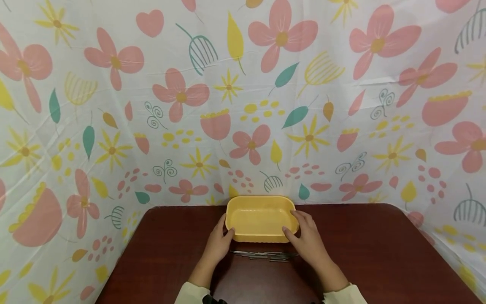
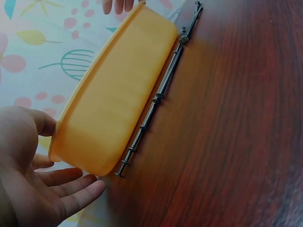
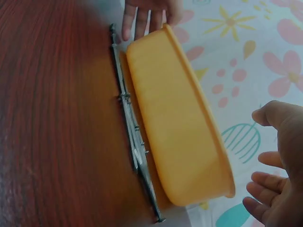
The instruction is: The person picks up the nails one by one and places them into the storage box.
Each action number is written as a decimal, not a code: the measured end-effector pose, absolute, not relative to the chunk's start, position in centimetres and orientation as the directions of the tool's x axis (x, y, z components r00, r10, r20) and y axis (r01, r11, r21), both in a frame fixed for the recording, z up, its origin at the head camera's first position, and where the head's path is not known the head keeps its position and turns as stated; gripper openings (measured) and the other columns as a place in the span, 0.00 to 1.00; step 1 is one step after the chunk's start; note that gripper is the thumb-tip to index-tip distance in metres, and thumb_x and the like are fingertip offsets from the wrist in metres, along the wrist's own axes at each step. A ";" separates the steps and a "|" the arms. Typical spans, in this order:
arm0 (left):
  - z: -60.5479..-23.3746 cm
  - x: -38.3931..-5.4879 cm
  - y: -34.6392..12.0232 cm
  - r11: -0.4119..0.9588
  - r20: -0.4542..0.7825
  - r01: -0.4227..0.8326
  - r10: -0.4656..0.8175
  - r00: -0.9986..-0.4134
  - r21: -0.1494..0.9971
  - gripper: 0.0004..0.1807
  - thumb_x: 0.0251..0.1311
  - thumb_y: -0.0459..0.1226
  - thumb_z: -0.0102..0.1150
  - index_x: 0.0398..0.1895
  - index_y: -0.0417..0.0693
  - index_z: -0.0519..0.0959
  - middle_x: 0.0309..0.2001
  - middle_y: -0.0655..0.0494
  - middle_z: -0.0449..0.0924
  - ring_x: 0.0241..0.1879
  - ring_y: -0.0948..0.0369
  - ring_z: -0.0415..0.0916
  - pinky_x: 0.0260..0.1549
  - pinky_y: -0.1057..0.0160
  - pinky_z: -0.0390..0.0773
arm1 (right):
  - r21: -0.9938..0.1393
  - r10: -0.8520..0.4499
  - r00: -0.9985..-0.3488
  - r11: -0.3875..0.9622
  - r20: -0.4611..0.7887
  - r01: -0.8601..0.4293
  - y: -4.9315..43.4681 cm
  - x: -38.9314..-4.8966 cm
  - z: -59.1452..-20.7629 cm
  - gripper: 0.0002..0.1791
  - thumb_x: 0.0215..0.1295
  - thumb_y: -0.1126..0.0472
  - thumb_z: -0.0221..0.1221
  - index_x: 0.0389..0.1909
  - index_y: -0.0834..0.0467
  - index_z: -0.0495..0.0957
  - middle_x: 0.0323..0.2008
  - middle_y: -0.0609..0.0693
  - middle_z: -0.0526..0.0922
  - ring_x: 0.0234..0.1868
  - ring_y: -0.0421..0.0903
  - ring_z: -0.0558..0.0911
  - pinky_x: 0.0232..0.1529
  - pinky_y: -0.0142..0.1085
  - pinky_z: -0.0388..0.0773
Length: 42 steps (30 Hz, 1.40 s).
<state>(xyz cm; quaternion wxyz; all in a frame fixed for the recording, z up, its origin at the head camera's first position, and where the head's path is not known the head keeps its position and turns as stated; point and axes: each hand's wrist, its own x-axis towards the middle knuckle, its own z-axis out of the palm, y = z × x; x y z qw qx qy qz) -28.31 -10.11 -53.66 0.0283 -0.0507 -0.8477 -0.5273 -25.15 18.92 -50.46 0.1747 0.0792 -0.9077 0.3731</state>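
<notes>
A yellow plastic tray (image 1: 262, 240) with a raised rim sits at the back of the table, in front of the cloth. At its left end is my left hand (image 1: 218, 241), the thumb at the rim and the other fingers fairly straight beside the end wall in the left wrist view. My right hand (image 1: 308, 238) is spread around the right end; a gap shows between it and the tray (image 3: 177, 123) in the right wrist view. Several thin metal nails (image 1: 265, 255) lie in a loose row along the tray's near side, between both hands.
The dark reddish-brown wooden table (image 1: 379, 253) has rounded back corners. A white cloth (image 1: 243, 93) printed with flowers and leaves hangs behind it and along both sides. Pale sleeves (image 1: 347, 295) cover the forearms at the bottom of the head view.
</notes>
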 end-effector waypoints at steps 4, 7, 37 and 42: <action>-53.8 -28.2 -10.1 0.441 0.097 0.112 0.055 -0.994 0.891 0.36 0.75 0.45 0.52 0.81 0.48 0.53 0.77 0.39 0.59 0.72 0.41 0.64 0.65 0.39 0.69 | -0.647 -0.020 -0.919 0.704 0.395 -0.293 18.7 -24.9 -50.0 0.32 0.69 0.50 0.65 0.69 0.60 0.70 0.62 0.60 0.72 0.60 0.58 0.74 0.54 0.55 0.76; -53.9 -28.2 -10.1 0.445 0.102 0.120 0.063 -0.993 0.887 0.36 0.75 0.45 0.51 0.81 0.47 0.53 0.76 0.38 0.59 0.68 0.41 0.69 0.61 0.42 0.75 | -0.660 -0.031 -0.916 0.683 0.401 -0.312 18.5 -24.6 -49.7 0.29 0.69 0.52 0.65 0.66 0.59 0.73 0.56 0.56 0.76 0.53 0.53 0.77 0.48 0.48 0.78; -54.1 -28.7 -10.2 0.471 0.108 0.133 0.080 -0.991 0.872 0.35 0.75 0.46 0.50 0.81 0.53 0.53 0.77 0.42 0.60 0.65 0.44 0.72 0.57 0.44 0.77 | -0.592 -0.453 -0.879 0.671 0.151 -0.447 17.5 -23.5 -49.1 0.15 0.68 0.55 0.64 0.50 0.58 0.85 0.45 0.48 0.87 0.48 0.47 0.85 0.50 0.44 0.82; -54.1 -28.7 -10.2 0.470 0.099 0.122 0.074 -0.992 0.874 0.35 0.75 0.46 0.50 0.81 0.55 0.53 0.76 0.42 0.61 0.65 0.45 0.73 0.56 0.46 0.78 | -0.543 -0.472 -0.876 0.713 0.095 -0.443 17.5 -23.6 -50.2 0.15 0.65 0.57 0.66 0.48 0.61 0.84 0.45 0.51 0.87 0.49 0.51 0.84 0.51 0.48 0.81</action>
